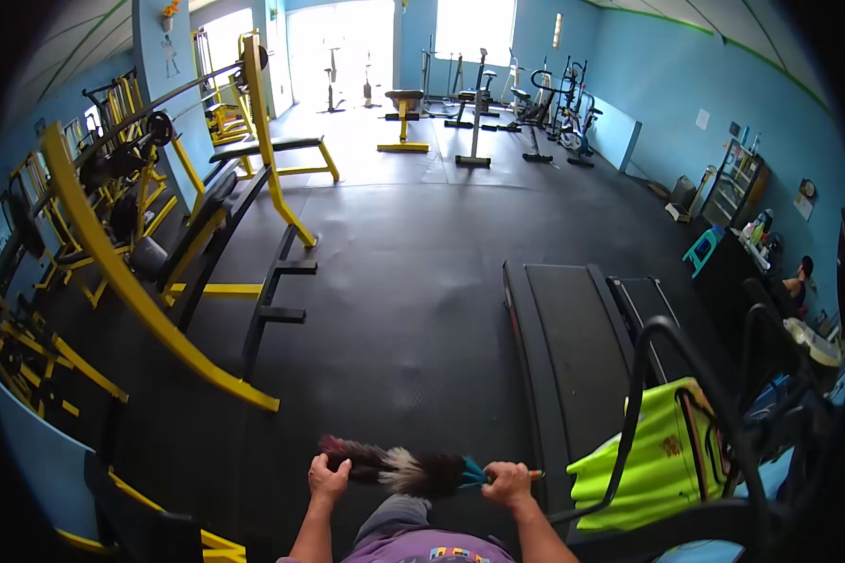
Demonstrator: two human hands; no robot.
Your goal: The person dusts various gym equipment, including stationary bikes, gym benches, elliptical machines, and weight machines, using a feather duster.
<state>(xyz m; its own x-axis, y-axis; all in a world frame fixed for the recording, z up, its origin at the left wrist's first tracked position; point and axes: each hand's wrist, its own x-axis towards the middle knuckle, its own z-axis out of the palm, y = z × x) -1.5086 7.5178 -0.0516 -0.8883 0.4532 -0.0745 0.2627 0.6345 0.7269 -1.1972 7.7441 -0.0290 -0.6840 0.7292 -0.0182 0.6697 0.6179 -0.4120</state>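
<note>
A feather duster (422, 472) with dark, whitish and reddish feathers lies level across the front of my body. My right hand (510, 485) is closed around its handle end, next to a turquoise binding, and the handle tip pokes out to the right. At the other end, my left hand (329, 479) pinches the reddish-brown feather tips. Close to my right hand, a bright yellow-green cloth (643, 460) hangs over the treadmill's frame.
A treadmill (573, 347) stands at right, its black handrail (640, 375) near my right arm. To the left rises a yellow weight bench rack (150, 310) with a barbell. Exercise bikes (573, 113) line the back. A person (798, 281) sits far right beside a desk.
</note>
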